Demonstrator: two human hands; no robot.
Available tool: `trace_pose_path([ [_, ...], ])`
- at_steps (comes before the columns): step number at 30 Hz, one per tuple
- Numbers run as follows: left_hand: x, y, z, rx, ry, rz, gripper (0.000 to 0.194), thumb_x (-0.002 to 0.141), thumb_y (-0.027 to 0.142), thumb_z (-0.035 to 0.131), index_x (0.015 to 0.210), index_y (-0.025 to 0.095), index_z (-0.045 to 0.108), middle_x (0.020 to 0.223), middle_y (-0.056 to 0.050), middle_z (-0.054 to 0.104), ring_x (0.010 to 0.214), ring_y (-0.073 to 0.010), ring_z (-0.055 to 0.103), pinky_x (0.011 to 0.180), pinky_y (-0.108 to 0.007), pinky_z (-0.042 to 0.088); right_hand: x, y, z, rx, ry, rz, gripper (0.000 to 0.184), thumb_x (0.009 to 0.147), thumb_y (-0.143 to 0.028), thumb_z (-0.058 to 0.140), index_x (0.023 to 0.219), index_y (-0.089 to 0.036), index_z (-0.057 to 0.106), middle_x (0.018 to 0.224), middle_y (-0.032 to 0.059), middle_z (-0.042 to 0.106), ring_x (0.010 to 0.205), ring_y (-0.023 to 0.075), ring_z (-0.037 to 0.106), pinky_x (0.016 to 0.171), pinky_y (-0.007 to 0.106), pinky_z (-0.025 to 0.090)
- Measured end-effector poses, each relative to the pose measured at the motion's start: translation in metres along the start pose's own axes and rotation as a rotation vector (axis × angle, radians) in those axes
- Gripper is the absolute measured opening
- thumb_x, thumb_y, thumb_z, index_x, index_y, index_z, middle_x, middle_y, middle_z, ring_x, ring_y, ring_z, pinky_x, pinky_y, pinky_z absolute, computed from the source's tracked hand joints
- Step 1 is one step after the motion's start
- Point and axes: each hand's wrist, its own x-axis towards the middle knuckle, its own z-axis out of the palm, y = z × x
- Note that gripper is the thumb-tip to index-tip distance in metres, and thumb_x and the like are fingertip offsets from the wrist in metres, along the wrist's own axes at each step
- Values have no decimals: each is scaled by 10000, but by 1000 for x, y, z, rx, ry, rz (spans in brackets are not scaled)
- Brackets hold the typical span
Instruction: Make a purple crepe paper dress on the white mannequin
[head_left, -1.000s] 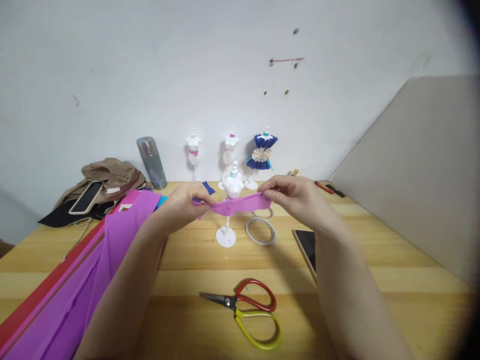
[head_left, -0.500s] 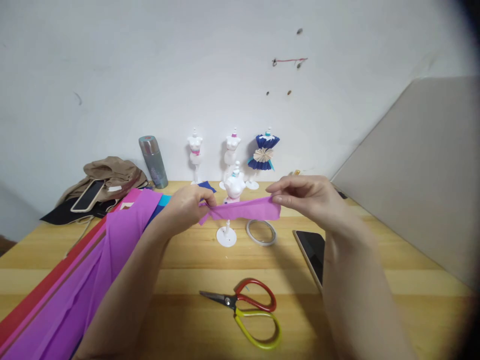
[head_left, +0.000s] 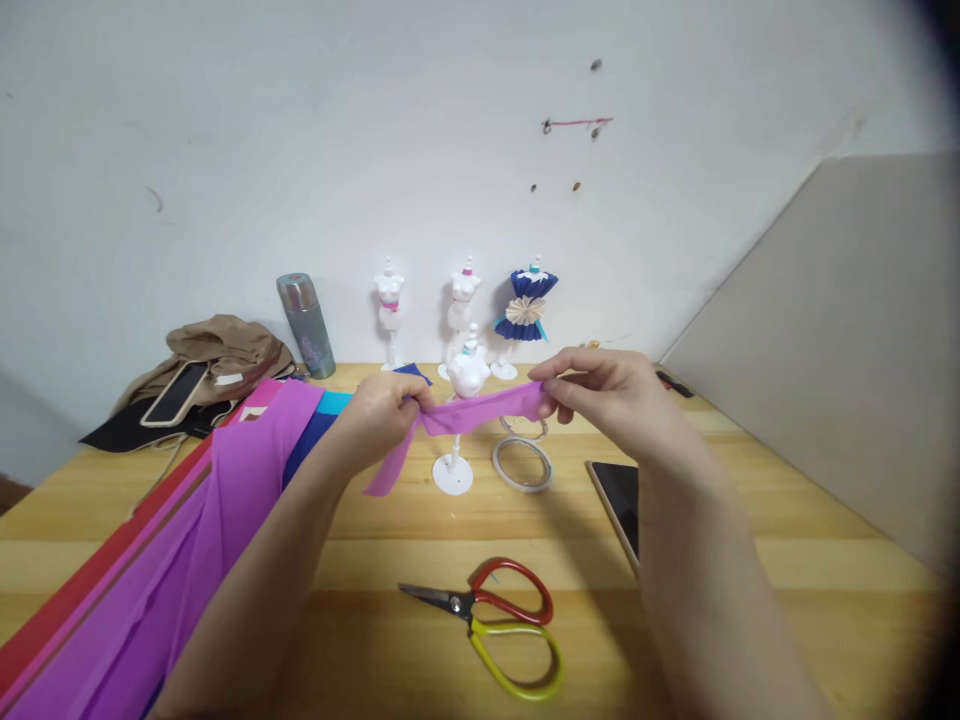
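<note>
"So, where's the purple strip (head_left: 480, 410)?"

"Just before the small white mannequin (head_left: 468, 372). My left hand (head_left: 379, 415) and right hand (head_left: 609, 395) each pinch it, probably to keep that span from drooping; its loose end hangs by my left."

"And the scissors (head_left: 456, 603)?"

"On the table (head_left: 360, 560), nearer me, presumably leaving both hands free."

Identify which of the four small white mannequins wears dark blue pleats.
The rightmost mannequin, in the back row; it alone has dark blue pleats, with a cream rosette at the waist.
</note>
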Motion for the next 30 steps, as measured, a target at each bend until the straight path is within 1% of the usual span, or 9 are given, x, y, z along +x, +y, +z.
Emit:
trace_pose_path([
  [4, -1, 7, -3, -120, -81, -173, 192, 622, 106, 468, 651, 169, 646, 538, 21, 577, 522, -117, 520, 490, -215, 347, 5, 2, 3, 36, -34, 17, 16, 724, -228, 722, 732, -238, 731, 578, 11, 692, 525, 149, 624, 521, 294, 519],
  [7, -3, 11, -7, -154, -102, -165, 48, 632, 176, 569, 648, 168, 613, 536, 47, 507, 519, -93, 446, 475, -203, 298, 5, 0, 7, 22, -16, 82, 62, 711, -231, 714, 770, -217, 727, 539, -3, 661, 489, 134, 593, 488, 271, 475],
  [11, -6, 15, -6, -221, -85, -105, 269, 649, 345, 691, 569, 174, 499, 511, 69, 411, 506, -67, 347, 463, -196, 237, 3, -4, 11, -6, -12, 176, 103, 717, -249, 695, 807, -200, 710, 464, -23, 600, 432, 118, 545, 419, 231, 368],
  [15, -6, 18, 0, -305, -21, -92, 312, 645, 279, 656, 519, 184, 387, 509, 67, 370, 510, -56, 315, 475, -197, 219, 3, -6, 16, 21, -33, 196, 43, 689, -226, 685, 717, -203, 662, 467, -15, 607, 432, 114, 545, 423, 224, 378],
  [18, -7, 21, 1, -457, -16, -55, 333, 628, 261, 651, 500, 185, 353, 541, 46, 422, 543, -62, 371, 504, -198, 275, 3, -7, 21, 73, -64, 185, 22, 667, -201, 655, 688, -202, 662, 476, -11, 615, 446, 120, 561, 438, 235, 407],
  [21, -9, 25, -2, -611, -29, -13, 349, 613, 237, 663, 486, 176, 344, 671, -11, 587, 605, -76, 486, 544, -201, 364, 3, -8, 24, 121, -107, 162, 30, 650, -187, 632, 633, -202, 651, 480, -5, 623, 439, 111, 544, 455, 245, 423],
  [24, -12, 29, -4, -672, -53, -61, 356, 599, 192, 671, 490, 172, 333, 801, -51, 687, 597, -69, 520, 534, -198, 397, 3, -9, 24, 149, -147, 127, 39, 662, -188, 638, 628, -205, 650, 514, 1, 644, 469, 113, 555, 489, 256, 446],
  [26, -13, 30, -4, -707, -51, -101, 357, 589, 166, 674, 502, 175, 328, 796, -50, 700, 584, -65, 523, 520, -191, 397, 1, -9, 23, 150, -184, 104, 36, 683, -197, 649, 650, -207, 658, 548, 5, 656, 507, 121, 573, 518, 266, 465],
  [30, -11, 27, -2, -792, -56, -114, 211, 584, 153, 698, 624, 167, 492, 762, -18, 688, 618, -86, 563, 537, -191, 421, -1, -10, 21, 138, -262, 57, 71, 714, -248, 702, 770, -207, 686, 622, 3, 662, 578, 133, 592, 567, 282, 490],
])
